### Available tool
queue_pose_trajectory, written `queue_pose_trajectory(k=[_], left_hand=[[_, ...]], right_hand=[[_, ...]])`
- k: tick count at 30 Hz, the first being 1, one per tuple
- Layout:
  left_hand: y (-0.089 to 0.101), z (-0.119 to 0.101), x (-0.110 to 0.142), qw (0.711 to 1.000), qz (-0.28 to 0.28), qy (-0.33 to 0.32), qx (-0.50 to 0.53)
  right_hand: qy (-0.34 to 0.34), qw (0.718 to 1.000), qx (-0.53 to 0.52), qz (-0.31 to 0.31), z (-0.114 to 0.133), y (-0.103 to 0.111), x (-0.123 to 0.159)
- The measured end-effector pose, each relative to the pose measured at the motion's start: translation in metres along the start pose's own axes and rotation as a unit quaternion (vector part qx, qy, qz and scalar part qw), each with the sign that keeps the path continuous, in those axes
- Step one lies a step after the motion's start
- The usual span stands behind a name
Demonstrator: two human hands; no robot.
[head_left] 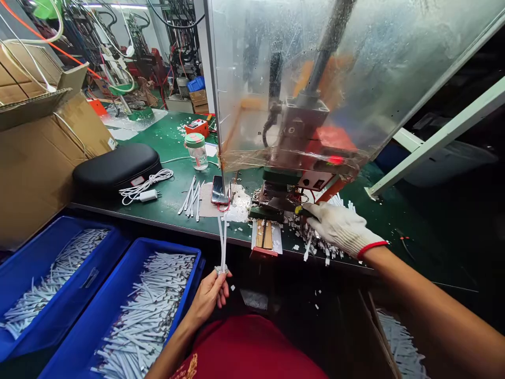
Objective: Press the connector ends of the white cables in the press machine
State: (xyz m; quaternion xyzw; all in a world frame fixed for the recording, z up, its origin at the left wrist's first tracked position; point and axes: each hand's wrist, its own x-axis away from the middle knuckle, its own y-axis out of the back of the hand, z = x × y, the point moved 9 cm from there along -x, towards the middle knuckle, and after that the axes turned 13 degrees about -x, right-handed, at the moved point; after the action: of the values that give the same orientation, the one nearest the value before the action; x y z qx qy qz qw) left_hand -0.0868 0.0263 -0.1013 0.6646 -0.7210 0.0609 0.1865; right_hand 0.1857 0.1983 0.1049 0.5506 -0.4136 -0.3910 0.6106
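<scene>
My bare left hand point(211, 292) is closed on two short white cables point(223, 242) that stick up from the fingers, with silvery ends at the grip. A white knitted glove with a red cuff covers my right hand point(339, 223). Its fingers are wrapped round a dark tool with a yellow end point(299, 209), whose kind I cannot make out, beside the base of a press machine point(272, 200). Below that glove lies a heap of white cables and scraps point(325, 250). A wooden strip point(263, 234) juts toward me from the machine's base.
Two blue bins point(134, 245) full of white cables stand at the left. On the green table point(169, 210) are a phone point(219, 189), loose cables point(191, 197), a jar point(196, 152), a black case point(116, 166) and a charger point(148, 196). A clear plastic shield point(252, 68) hangs before the machine.
</scene>
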Motion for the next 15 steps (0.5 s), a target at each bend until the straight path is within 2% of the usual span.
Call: queue_pose_trajectory(k=[4, 7, 10, 12, 13, 15], left_hand=[[-0.004, -0.010, 0.001, 1.000, 0.003, -0.013, 0.017], [-0.015, -0.024, 0.003, 0.998, 0.023, -0.027, 0.046], [-0.027, -0.041, -0.001, 0.995, 0.049, -0.040, 0.074], [-0.032, -0.053, -0.006, 0.993, 0.059, -0.050, 0.083], [-0.036, -0.060, -0.008, 0.993, 0.064, -0.056, 0.085], [-0.044, -0.071, -0.012, 0.991, 0.078, -0.067, 0.086]], right_hand=[[0.100, 0.993, -0.040, -0.054, 0.040, -0.017, -0.012], [0.179, 0.974, -0.078, -0.111, 0.059, -0.053, -0.005], [0.184, 0.963, -0.090, -0.175, 0.043, -0.095, -0.006], [0.173, 0.958, -0.105, -0.203, 0.027, -0.113, -0.011], [0.173, 0.956, -0.117, -0.204, 0.022, -0.117, -0.013], [0.157, 0.953, -0.154, -0.210, 0.017, -0.113, -0.009]])
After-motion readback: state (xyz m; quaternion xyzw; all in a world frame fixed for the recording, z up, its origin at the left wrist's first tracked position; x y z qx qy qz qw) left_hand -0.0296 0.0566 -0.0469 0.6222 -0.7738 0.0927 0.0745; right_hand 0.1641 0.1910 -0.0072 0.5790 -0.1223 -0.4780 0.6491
